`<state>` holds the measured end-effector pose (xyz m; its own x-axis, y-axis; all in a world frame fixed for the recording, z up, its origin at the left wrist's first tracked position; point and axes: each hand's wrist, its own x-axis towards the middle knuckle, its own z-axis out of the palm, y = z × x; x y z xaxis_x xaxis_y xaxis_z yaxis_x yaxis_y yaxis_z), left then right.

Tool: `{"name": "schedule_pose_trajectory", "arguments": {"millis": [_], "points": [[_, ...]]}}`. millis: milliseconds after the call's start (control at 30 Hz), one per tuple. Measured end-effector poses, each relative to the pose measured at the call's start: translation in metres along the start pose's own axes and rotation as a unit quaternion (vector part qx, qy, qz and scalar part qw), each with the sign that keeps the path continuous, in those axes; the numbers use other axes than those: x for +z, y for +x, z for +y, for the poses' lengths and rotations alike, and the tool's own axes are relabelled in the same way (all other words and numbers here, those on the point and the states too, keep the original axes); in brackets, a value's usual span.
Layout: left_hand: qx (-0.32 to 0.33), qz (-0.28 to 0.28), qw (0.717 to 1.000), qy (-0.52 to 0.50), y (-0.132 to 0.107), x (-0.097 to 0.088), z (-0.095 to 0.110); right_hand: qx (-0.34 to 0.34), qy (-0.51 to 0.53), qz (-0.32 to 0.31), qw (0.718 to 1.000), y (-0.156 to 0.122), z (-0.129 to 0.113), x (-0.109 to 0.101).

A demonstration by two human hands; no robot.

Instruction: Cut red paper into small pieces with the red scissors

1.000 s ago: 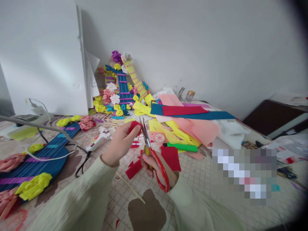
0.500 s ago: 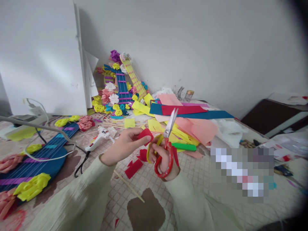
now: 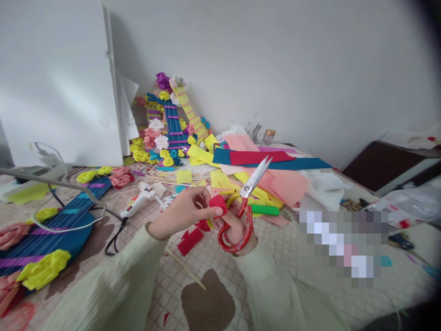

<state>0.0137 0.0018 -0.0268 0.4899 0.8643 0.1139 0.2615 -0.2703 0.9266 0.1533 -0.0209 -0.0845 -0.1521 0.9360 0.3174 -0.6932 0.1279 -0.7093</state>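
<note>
Scissors (image 3: 246,208), red-handled, blades toward 1 o'clock; right hand (image 3: 235,228), grip clenched through the handles. Red paper piece (image 3: 218,203), above the desk (image 3: 275,250), pinched in the left hand (image 3: 182,214) grip, just at 9 o'clock of the scissors. Glue gun (image 3: 138,204) on the desk at 9 o'clock, apart.

The left hand (image 3: 182,214) pinches a small red paper piece (image 3: 218,204) between its fingers (image 3: 211,212). Just beside it, the right hand (image 3: 231,228) grips red-handled scissors (image 3: 246,202), blades pointing up and to the right. Below the hands, red scraps (image 3: 191,240) and a wooden stick (image 3: 185,271) lie on the counter (image 3: 289,248). A glue gun (image 3: 138,205) lies to the left and a green marker (image 3: 264,210) to the right.
</note>
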Motion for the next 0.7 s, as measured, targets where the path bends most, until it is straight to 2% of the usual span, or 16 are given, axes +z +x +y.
{"name": "schedule_pose_trajectory", "arguments": {"millis": [100,267,400,500,600,700], "points": [[0.018,0.039,0.999,0.004,0.002,-0.001,-0.006,0.011,0.018,-0.033,0.999,-0.001,-0.002,0.001],[0.020,-0.005,1.000,-0.024,0.001,-0.001,-0.005,0.036,0.010,-0.046,0.998,-0.004,-0.007,0.003],[0.027,0.005,1.000,0.016,0.002,-0.003,-0.007,0.038,0.013,-0.054,0.998,-0.004,-0.004,0.002],[0.041,0.009,0.998,0.040,0.002,-0.005,-0.009,0.012,0.004,-0.015,1.000,-0.002,-0.002,0.001],[0.048,-0.032,0.998,0.034,0.000,-0.004,-0.004,-0.016,-0.042,0.049,0.998,-0.001,-0.004,0.000],[0.059,-0.067,0.995,0.051,-0.004,0.000,0.007,-0.043,-0.140,0.120,0.982,-0.002,-0.009,-0.002]]}}
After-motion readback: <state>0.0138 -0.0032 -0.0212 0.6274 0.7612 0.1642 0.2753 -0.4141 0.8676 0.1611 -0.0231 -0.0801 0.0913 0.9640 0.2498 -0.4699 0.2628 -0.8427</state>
